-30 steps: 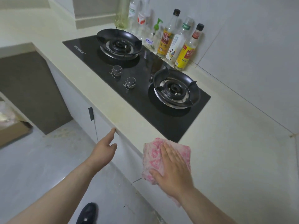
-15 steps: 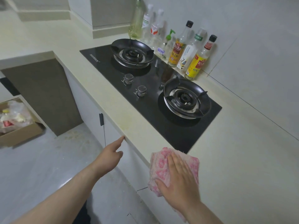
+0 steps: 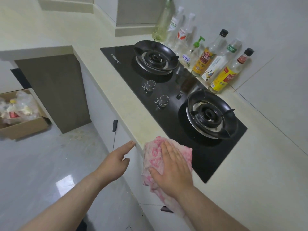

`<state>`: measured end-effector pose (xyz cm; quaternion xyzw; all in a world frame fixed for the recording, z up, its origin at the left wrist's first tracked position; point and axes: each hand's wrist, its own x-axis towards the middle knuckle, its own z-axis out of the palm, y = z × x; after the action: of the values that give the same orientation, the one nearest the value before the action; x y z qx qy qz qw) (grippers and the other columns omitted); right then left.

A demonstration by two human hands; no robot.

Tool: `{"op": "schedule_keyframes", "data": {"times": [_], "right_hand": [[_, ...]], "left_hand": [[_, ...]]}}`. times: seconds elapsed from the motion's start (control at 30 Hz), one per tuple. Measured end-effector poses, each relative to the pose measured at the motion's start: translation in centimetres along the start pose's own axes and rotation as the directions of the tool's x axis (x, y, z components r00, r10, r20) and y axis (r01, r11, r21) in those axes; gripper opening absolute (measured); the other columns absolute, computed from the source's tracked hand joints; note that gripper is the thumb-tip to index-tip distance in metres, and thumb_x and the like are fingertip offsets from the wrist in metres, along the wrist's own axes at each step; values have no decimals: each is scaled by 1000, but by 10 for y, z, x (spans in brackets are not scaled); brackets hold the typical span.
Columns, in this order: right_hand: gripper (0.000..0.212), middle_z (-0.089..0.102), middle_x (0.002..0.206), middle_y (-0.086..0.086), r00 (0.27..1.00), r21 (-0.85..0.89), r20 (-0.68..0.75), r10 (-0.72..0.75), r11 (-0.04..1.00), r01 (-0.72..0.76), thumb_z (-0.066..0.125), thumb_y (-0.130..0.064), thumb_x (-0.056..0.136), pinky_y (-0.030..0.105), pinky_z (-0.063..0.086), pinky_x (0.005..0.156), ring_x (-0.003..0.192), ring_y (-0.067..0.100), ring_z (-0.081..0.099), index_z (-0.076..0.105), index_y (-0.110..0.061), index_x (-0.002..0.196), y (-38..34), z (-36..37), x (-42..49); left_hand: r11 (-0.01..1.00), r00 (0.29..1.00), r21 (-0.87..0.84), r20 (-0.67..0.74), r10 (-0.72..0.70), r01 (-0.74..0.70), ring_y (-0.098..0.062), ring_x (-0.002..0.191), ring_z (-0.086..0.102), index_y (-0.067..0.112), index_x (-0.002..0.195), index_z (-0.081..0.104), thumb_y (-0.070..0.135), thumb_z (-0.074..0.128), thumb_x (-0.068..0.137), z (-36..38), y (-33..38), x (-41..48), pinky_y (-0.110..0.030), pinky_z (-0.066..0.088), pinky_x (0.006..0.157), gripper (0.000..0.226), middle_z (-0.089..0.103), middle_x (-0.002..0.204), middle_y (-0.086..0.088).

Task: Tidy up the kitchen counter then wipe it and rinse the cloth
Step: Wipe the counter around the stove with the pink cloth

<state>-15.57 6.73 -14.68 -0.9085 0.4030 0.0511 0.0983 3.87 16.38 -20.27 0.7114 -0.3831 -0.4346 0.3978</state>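
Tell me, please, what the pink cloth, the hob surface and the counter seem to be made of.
Pink cloth: probably terry cotton or microfibre; fuzzy, matte pile, soft folds.
Hob surface: likely tempered glass, glossy black; it mirrors the bottles.
Counter: perhaps artificial stone, smooth cream, slight sheen; cannot tell for certain.

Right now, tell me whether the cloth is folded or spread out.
Folded: the cloth shows stacked layers along its left edge, a pad under the right hand.

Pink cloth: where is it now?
The pink cloth lies lower centre in the head view, on the counter edge under the right hand, at the hob edge.
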Motion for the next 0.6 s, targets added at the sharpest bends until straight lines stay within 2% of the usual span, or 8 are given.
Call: {"op": "schedule_keyframes", "data": {"times": [0.13,0.3,0.47,0.6], "right_hand": [[93,-11,165,-8,999,12,-6,-37,999,38,33,-71,87,30,-5,120,150,8,-11,-9,-26,156,-17,-3,35],[95,-8,165,-7,998,42,-2,-66,997,66,35,-70,85,34,1,124,151,8,-9,-5,-23,157,-40,-7,83],[95,-6,165,-7,994,34,8,-109,993,109,38,-69,85,33,1,124,151,8,-8,-2,-23,157,-54,-11,120],[95,-5,165,-8,990,20,17,-142,990,141,35,-71,84,34,3,124,151,8,-7,-3,-24,157,-62,-12,142]], "left_hand": [[998,998,-55,-61,-31,27,7,139,24,38,145,38,-1,37,92,-15,-3,14,-21,23,115,66,29,149,29],[997,995,-71,-93,-20,14,10,134,27,39,143,41,2,41,93,-31,-9,35,-18,25,111,62,28,149,29],[999,985,-40,-172,-4,-3,4,140,25,31,148,35,2,44,93,-57,-18,58,-20,29,111,64,22,152,26],[998,976,-36,-211,-48,42,0,143,22,27,150,33,2,44,93,-78,-21,76,-19,27,110,63,21,151,23]]}}
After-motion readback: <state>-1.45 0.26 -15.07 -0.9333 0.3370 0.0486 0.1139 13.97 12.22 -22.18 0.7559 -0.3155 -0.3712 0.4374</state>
